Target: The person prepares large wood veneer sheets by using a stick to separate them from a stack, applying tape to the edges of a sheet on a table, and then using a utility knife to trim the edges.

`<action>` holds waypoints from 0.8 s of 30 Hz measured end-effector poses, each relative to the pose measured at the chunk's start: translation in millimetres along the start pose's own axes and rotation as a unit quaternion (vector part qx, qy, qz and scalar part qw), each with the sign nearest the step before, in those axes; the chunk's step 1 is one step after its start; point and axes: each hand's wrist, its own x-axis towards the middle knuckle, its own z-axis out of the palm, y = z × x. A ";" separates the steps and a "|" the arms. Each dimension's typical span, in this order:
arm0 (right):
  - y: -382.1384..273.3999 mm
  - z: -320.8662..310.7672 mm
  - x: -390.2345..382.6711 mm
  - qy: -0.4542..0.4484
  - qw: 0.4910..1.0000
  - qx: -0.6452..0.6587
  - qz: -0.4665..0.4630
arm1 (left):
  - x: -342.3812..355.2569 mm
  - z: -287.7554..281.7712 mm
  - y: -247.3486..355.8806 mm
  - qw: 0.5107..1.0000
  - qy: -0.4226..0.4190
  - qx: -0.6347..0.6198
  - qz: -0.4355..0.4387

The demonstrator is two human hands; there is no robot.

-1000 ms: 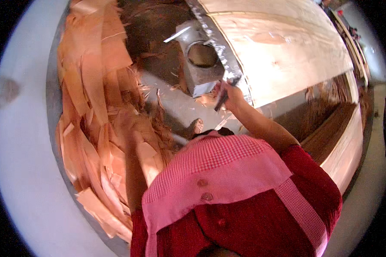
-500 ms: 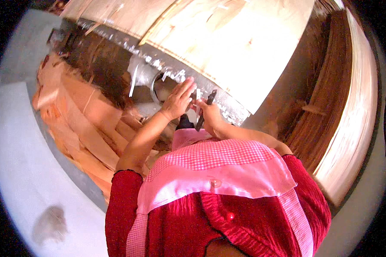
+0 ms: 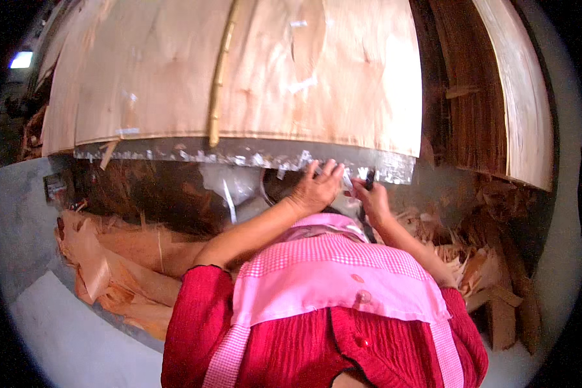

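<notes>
My left hand (image 3: 315, 189) lies with fingers stretched out at the near edge strip of the work table (image 3: 194, 150), a grey edge dotted with white tape scraps. Close on its right, my right hand (image 3: 375, 199) is closed round a slim black tool (image 3: 370, 178); its exact kind is too blurred to tell. Between the two hands, by the right thumb, stands a short white strip (image 3: 348, 177), probably tape. Beyond the edge, a broad pale wood veneer sheet (image 3: 168, 90) covers the table, with small white tape pieces stuck on it.
A thin yellow stick (image 3: 220, 77) with joints lies across the veneer. Stacked veneer sheets (image 3: 517, 97) rise at the right. Loose veneer offcuts (image 3: 129, 258) are heaped below the table at left, with more scraps (image 3: 478, 265) at right. A white strip (image 3: 229, 202) hangs under the edge.
The view has turned, so the table edge now runs nearly level and the scraps at right have come into sight. Both hands stay close together at the edge; the black tool remains in my right hand.
</notes>
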 end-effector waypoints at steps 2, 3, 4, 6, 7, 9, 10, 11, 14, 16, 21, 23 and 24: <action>20.9 -17.9 -9.6 0.066 0.995 -0.015 -0.077 | 3.2 -2.5 -3.4 0.999 -0.035 0.012 0.033; 26.8 -26.2 -16.9 0.097 0.988 -0.008 -0.119 | 4.0 -2.1 -8.7 1.000 0.003 -0.021 0.021; 29.4 -34.1 -23.6 0.116 0.986 0.010 -0.120 | 11.6 -17.7 -25.0 0.990 0.034 -0.130 -0.040; 34.3 -49.1 -36.7 0.126 0.982 0.047 -0.135 | 9.3 -45.3 -73.8 0.952 0.136 -0.185 -0.202; 34.9 -56.6 -36.9 0.120 0.979 0.069 -0.151 | 4.5 -53.1 -101.1 0.918 0.204 -0.145 -0.309; 9.3 -30.5 -46.8 0.135 0.979 0.023 -0.151 | -16.2 -70.2 -160.6 0.846 0.210 0.069 -0.485; 2.9 -17.8 -44.7 0.089 0.983 0.003 -0.162 | -30.3 -69.0 -188.7 0.830 0.170 0.140 -0.513; -6.9 -6.6 -40.8 0.047 0.984 -0.018 -0.169 | -39.6 -72.1 -208.9 0.829 0.076 0.030 -0.553; -40.1 52.4 -33.5 -0.044 0.982 -0.035 -0.180 | -57.8 -69.4 -233.8 0.822 0.035 0.032 -0.567; -56.0 82.7 -18.0 -0.068 0.980 -0.070 -0.173 | -59.3 -62.1 -223.5 0.804 0.074 -0.019 -0.590; -96.4 168.3 29.9 -0.048 0.939 -0.208 -0.270 | -82.1 -90.9 -220.1 0.847 0.241 -0.099 -0.464; -106.5 189.3 50.3 -0.016 0.934 -0.229 -0.273 | -113.6 -90.8 -289.8 0.819 0.161 -0.136 -0.533; -107.6 198.1 61.0 0.006 0.923 -0.255 -0.287 | -137.3 -95.8 -332.6 0.782 0.180 -0.132 -0.582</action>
